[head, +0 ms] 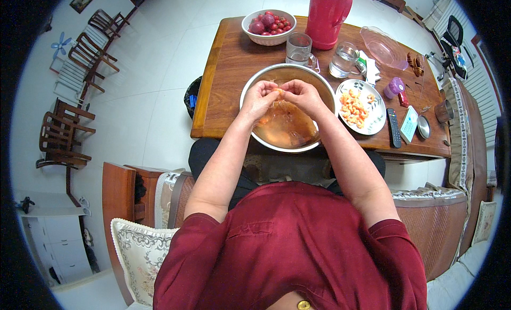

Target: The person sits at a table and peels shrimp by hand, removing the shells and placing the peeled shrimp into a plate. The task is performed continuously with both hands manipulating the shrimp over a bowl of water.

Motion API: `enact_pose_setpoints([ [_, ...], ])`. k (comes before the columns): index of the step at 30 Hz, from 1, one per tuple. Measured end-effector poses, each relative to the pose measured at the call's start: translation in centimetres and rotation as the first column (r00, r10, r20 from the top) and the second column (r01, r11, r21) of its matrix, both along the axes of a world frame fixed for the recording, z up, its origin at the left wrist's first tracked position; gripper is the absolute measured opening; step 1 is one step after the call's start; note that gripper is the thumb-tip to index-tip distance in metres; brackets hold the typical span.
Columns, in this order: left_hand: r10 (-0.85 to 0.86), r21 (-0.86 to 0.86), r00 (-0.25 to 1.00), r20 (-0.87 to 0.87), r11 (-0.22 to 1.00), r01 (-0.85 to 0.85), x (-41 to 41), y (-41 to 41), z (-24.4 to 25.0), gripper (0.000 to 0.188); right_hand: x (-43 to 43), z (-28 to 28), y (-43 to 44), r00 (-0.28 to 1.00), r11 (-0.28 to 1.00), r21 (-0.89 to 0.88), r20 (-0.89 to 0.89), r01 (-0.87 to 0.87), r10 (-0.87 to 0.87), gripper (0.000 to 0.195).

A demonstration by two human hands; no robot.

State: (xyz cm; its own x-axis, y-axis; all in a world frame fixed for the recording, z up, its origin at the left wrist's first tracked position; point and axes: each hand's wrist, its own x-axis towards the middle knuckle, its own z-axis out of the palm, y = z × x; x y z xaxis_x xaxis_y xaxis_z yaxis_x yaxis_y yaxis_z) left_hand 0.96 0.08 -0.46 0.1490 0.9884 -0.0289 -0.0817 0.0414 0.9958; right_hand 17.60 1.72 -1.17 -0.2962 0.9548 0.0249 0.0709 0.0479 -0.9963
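Note:
Over a round metal basin (248, 83) at the table's near edge, my left hand (260, 99) and my right hand (302, 95) meet at the fingertips. Pinched between them is a small orange shrimp (278, 91), mostly covered by the fingers. Brownish water (285, 124) fills the lower part of the basin, and some pale orange pieces show blurred in it. To the right of the basin sits a white plate (373, 120) with a leaf pattern, carrying a heap of peeled orange shrimp (353, 110).
Behind the basin stand two glass mugs (298, 50) (342, 62), a pink thermos jug (325, 18) and a white basket (268, 39) of red fruit. A remote control (393, 128), a small box (408, 125) and a metal dish (424, 127) lie right of the plate. A bin (193, 95) stands left of the table.

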Motion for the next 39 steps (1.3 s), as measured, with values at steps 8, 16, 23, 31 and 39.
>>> enact_pose_setpoints([
  [8, 0.020, 0.094, 0.983, -0.180, 0.996, -0.003, 0.0, -0.5, 0.4, 0.011, -0.2, 0.6, -0.4, 0.913, 0.982, 0.147, 0.371, 0.121, -0.168, 0.021],
  [16, -0.008, 0.024, 0.994, -0.108, 1.000, 0.011, -0.2, -0.4, 0.2, 0.010, -0.4, 0.8, -0.6, 0.873, 0.958, 0.218, 0.412, 0.186, -0.263, 0.020],
  [23, -0.010, -0.120, 0.995, 0.102, 0.993, 0.023, -0.7, 0.0, 0.2, 0.017, 0.9, -0.1, 0.5, 0.838, 0.955, 0.185, 0.460, 0.234, -0.294, 0.026],
  [31, -0.011, -0.101, 1.000, 0.015, 0.995, 0.013, -0.4, -0.3, 1.1, 0.016, 0.3, 0.7, -0.3, 0.995, 0.996, -0.087, 0.100, 0.001, 0.007, 0.026],
  [39, 0.058, 0.298, 0.903, -0.425, 0.951, 0.079, -0.1, -0.5, 0.3, 0.024, 0.6, 0.2, 0.0, 0.999, 0.968, -0.247, 0.004, 0.050, -0.051, 0.016],
])
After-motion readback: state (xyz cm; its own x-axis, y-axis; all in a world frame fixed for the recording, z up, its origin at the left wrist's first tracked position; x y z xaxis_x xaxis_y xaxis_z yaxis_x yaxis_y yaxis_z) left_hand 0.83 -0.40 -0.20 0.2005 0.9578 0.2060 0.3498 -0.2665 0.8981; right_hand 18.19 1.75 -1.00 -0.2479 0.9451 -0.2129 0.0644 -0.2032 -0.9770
